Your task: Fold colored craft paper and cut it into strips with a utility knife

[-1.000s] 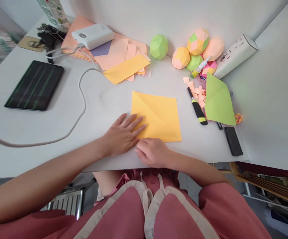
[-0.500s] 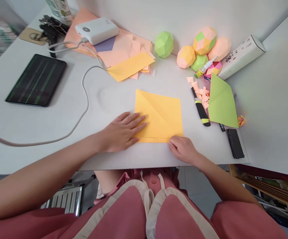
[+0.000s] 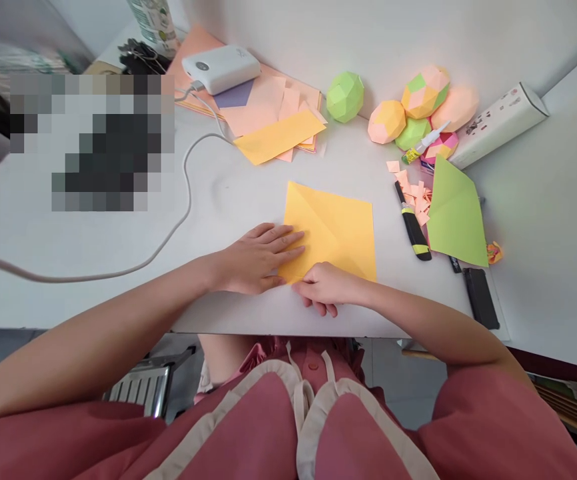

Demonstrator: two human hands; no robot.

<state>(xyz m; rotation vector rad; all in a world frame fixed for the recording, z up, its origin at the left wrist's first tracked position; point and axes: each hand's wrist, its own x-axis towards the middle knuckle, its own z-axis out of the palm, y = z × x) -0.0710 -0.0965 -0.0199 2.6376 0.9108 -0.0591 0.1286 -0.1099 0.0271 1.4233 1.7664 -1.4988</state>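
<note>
A yellow-orange sheet of paper [image 3: 338,223] lies flat on the white table, with a diagonal crease across it and a narrow strip folded along its near edge. My left hand [image 3: 253,260] rests flat with its fingers spread, the fingertips pressing on the sheet's left side. My right hand [image 3: 331,287] is closed at the near edge, thumb and forefinger on the fold close to the lower left corner, other fingers curled below. It covers most of the folded strip.
On the right lie a black-and-yellow cutter knife [image 3: 414,230], peach paper scraps, a green paper sheet [image 3: 458,213] and a black case [image 3: 481,298]. Faceted paper balls [image 3: 344,97], a glue tube [image 3: 423,144] and a white box [image 3: 501,127] sit behind. Left are a cable [image 3: 188,193] and power bank [image 3: 222,68].
My right hand has slid left along the folded near edge, from the right corner to near the left corner. My left hand stays on the paper. The view has shifted slightly.
</note>
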